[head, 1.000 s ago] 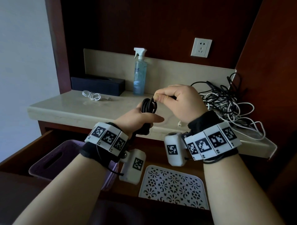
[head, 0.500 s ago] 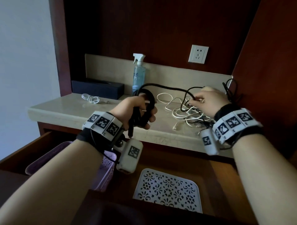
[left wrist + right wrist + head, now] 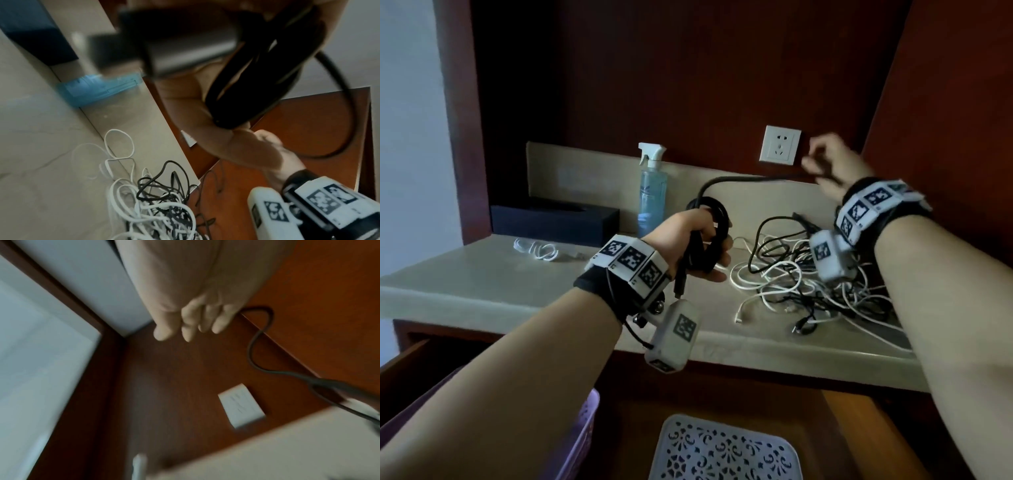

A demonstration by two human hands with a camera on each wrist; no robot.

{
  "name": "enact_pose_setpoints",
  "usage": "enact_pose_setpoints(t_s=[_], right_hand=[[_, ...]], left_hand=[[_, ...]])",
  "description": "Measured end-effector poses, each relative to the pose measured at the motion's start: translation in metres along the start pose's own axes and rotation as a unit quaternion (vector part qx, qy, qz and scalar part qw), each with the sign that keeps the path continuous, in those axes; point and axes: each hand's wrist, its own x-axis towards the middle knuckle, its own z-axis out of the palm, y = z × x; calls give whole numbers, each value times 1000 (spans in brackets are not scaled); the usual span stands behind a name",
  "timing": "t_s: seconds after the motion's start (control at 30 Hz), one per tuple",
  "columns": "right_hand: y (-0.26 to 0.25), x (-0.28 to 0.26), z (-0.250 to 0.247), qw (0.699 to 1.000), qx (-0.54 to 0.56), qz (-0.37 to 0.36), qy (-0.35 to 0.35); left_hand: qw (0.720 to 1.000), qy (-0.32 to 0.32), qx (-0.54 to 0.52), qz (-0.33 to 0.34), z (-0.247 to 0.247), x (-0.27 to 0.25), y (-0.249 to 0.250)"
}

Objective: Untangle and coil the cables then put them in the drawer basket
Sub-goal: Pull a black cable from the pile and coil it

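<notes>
fingers (image 3: 717,255) of the left hand (image 3: 688,240) are curling round a thick black cable (image 3: 714,228) that is gathered into a few loops, holding the bundle above the front of the beige stone counter (image 3: 482,274), with one plug end dangling below the palm. from the top of the loops a free length of the same cable is arching up and running to the right, where the right hand (image 3: 828,164) is pinching it between thumb and curled fingers, raised in front of the dark wooden back panel just right of the white wall socket (image 3: 779,145). under the right wrist a tangled heap of thin white and black cables (image 3: 808,284) is lying on the counter. a small coiled white cable (image 3: 537,248) is resting farther left on the counter, near a flat black box (image 3: 554,221) against the backsplash, and a clear blue spray bottle with a white trigger (image 3: 652,192) is standing between the box and the loops. below the counter, the purple perforated plastic basket (image 3: 582,431) is sitting in the open wooden drawer, beside a white cut-out lattice tray (image 3: 722,448).
</notes>
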Motion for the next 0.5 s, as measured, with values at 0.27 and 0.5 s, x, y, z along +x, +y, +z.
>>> enact_pose_setpoints(t_s=[0.27,0.5], right_hand=[[-29,-7,-23,982,-132,7,-137],[-8,-80,19,908,-63,179,-372]], left_hand=[[987,1,-151,62,-18,21,19],[986,1,-159,43,0,-5,12]])
